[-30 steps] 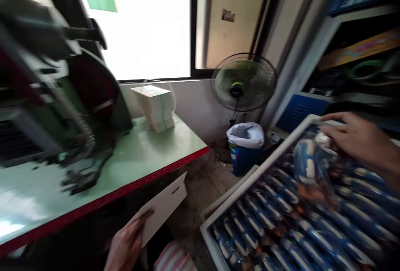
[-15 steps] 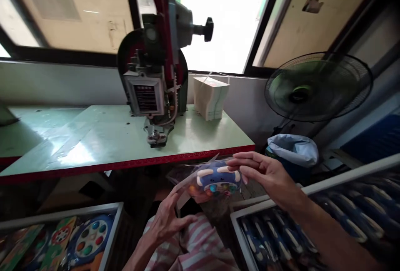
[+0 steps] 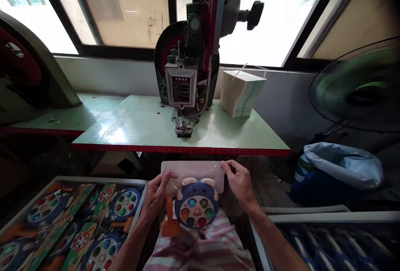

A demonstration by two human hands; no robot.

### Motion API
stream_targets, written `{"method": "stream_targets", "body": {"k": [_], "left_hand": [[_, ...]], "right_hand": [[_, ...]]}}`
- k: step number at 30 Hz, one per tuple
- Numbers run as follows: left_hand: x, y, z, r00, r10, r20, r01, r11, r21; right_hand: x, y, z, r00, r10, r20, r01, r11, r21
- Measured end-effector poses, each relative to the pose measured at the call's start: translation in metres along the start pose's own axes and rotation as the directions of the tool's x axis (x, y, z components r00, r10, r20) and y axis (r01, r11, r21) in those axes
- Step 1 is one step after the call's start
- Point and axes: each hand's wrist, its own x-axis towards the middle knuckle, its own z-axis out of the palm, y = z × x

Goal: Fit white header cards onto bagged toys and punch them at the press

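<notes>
A clear plastic bag (image 3: 192, 169) hangs upright in front of my lap. Inside it sits a round blue animal-faced toy (image 3: 196, 204), with cream horns or ears and several coloured domes, beside a small orange toy hammer (image 3: 169, 221). My left hand (image 3: 157, 194) pinches the bag's left edge near the top, thumb in front. The bag's upper right corner is held between the thumb and fingers of my right hand (image 3: 239, 181). Just beyond the bag is the front edge of a pale green table (image 3: 150, 131).
A press-like machine (image 3: 184, 83) stands on the table, with a stack of cards (image 3: 242, 94) to its right. At left, a crate (image 3: 103, 179) holds bagged toys and green cards. Another crate (image 3: 328, 217) of blue toys is at right, near a lined bin (image 3: 342, 154) and a fan (image 3: 359, 92).
The bagged toy has turned from tilted to upright, facing me. My right hand has moved from over the toy to the bag's top corner. The view has swung left.
</notes>
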Motion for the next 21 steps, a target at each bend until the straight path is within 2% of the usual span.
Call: {"method": "stream_targets", "body": {"k": [3,5,9,11,14,17,21], "left_hand": [[-0.009,-0.015,-0.019,0.994,-0.107,-0.027,0.106,0.994,-0.029],[-0.013,-0.018,-0.028,0.989,-0.135,-0.053,0.133,0.990,-0.040],[-0.007,-0.009,-0.040,0.988,-0.069,-0.138,0.075,0.996,0.037],[-0.002,-0.003,-0.046,0.989,-0.023,-0.145,0.031,0.998,0.058],[0.004,0.004,-0.057,0.995,-0.027,-0.093,0.029,0.999,0.020],[0.007,0.014,-0.071,0.998,-0.056,0.019,0.057,0.995,-0.078],[0.010,0.027,-0.088,0.991,0.009,0.136,0.005,0.995,-0.099]], "right_hand": [[-0.010,0.017,0.032,0.998,-0.052,-0.040,0.052,0.998,0.018],[-0.013,0.022,0.049,0.997,-0.060,-0.048,0.063,0.997,0.050],[-0.009,0.022,0.069,1.000,-0.019,0.004,0.019,0.994,0.105],[-0.005,0.022,0.075,1.000,-0.023,-0.018,0.025,0.994,0.106],[0.000,0.022,0.082,0.999,-0.026,-0.046,0.031,0.994,0.103],[0.006,0.025,0.084,0.997,-0.060,-0.042,0.064,0.990,0.122],[0.012,0.029,0.084,0.997,-0.078,-0.020,0.081,0.971,0.224]]}}
